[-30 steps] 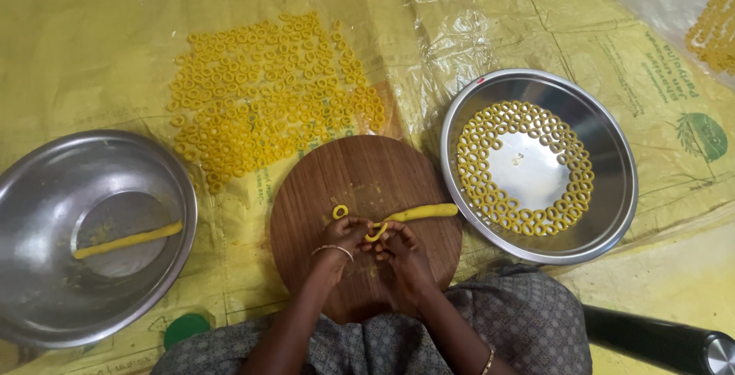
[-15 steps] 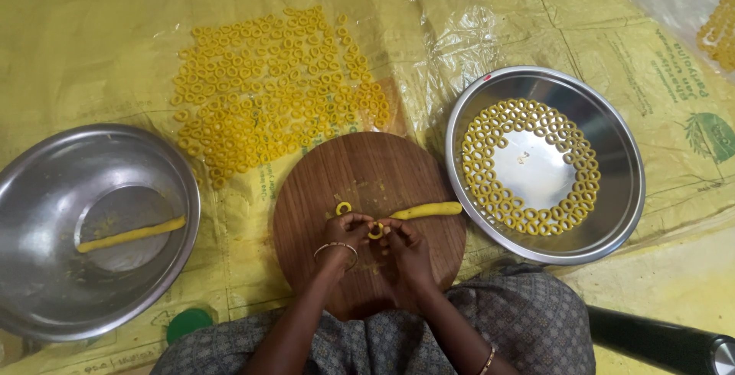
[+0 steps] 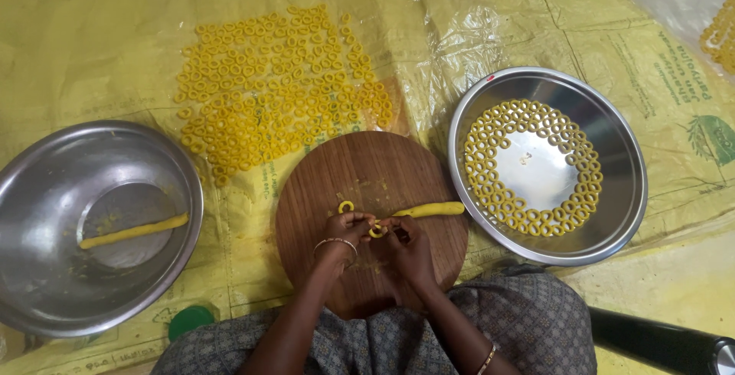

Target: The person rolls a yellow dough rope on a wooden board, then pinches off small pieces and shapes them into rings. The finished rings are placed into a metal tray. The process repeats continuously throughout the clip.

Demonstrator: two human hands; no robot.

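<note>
Both hands meet at lower centre: left hand (image 3: 342, 231) and right hand (image 3: 406, 243) pinch a small dough ring (image 3: 376, 230) between fingertips, over the round wooden board (image 3: 344, 176). Finished ring (image 3: 346, 207) just above-left; dough rope (image 3: 429, 210) to the right. Ring-lined steel bowl (image 3: 624, 191) right; bowl with dough strip (image 3: 46, 191) left.
</note>
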